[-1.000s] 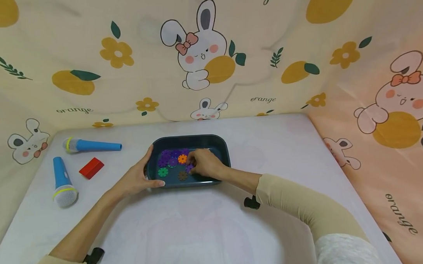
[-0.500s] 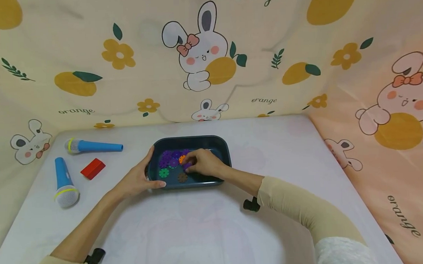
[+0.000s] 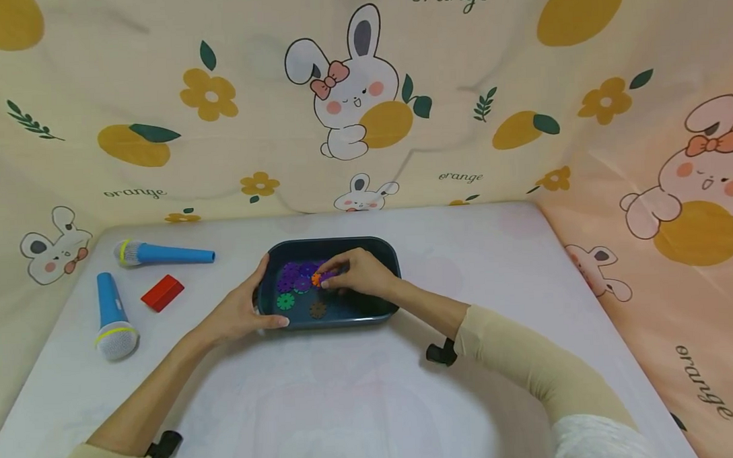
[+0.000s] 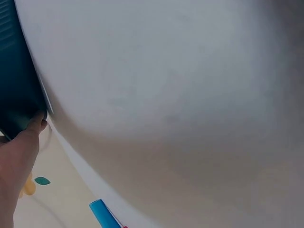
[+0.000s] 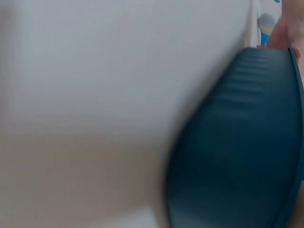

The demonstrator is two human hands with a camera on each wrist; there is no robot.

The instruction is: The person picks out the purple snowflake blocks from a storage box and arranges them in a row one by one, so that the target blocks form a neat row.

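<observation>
In the head view a dark teal tray (image 3: 369, 318) sits mid-table. My left hand (image 3: 242, 311) grips its left end, thumb along the front rim and fingers at the left side. Inside, my right hand (image 3: 362, 276) pinches a purple notched plastic disc (image 3: 328, 276) between thumb and fingers. An orange disc (image 3: 316, 279) is right at those fingertips, partly covered. Several purple discs (image 3: 289, 277) are heaped to the left; a green disc (image 3: 285, 301) and a brown disc (image 3: 317, 309) lie nearer the front. Both wrist views show the tray's outer wall (image 5: 237, 142), with its contents hidden.
Left of the tray are two blue toy microphones, one lying crosswise (image 3: 176, 254) and one pointing towards the front (image 3: 109, 298). A red block (image 3: 163, 293) lies between them and my left hand. Printed cloth (image 3: 266, 125) stands behind the white table (image 3: 348, 391).
My right hand has picked the purple disc up from the tray floor and brought it slightly up and back beside the orange disc. My left hand keeps its grip on the tray.
</observation>
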